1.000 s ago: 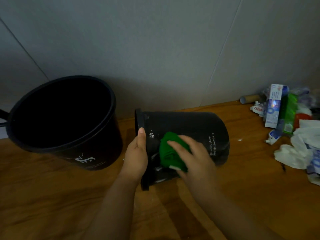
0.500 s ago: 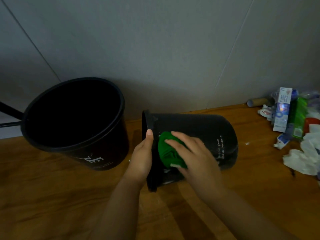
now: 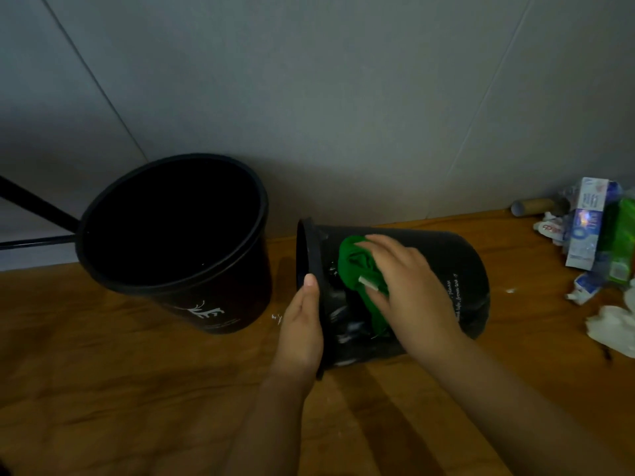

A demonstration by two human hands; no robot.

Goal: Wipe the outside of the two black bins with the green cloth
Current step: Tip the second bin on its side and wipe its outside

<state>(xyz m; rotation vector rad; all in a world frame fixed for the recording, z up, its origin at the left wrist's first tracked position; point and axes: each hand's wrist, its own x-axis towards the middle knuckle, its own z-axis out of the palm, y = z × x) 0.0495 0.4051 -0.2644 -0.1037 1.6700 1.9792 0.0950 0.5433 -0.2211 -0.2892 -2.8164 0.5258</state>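
Observation:
One black bin [image 3: 443, 266] lies on its side on the wooden floor, its mouth facing left. My left hand [image 3: 302, 324] grips its rim, thumb along the edge. My right hand [image 3: 409, 286] presses the bunched green cloth [image 3: 357, 269] against the bin's upper side near the rim. Wet streaks show on the bin wall below the cloth. A second black bin [image 3: 220, 297] with a white deer mark stands upright to the left, its mouth open toward me.
The grey wall [image 3: 343, 97] runs close behind both bins. A heap of rubbish [image 3: 591, 242], with boxes, wrappers and crumpled white paper [image 3: 611, 328], lies at the right. A cardboard tube [image 3: 532, 206] rests by the wall. Black bars [image 3: 31, 218] reach in from the left.
My right hand has slid the green cloth up and back over the lying bin's side toward the wall. My left hand keeps its hold on the rim.

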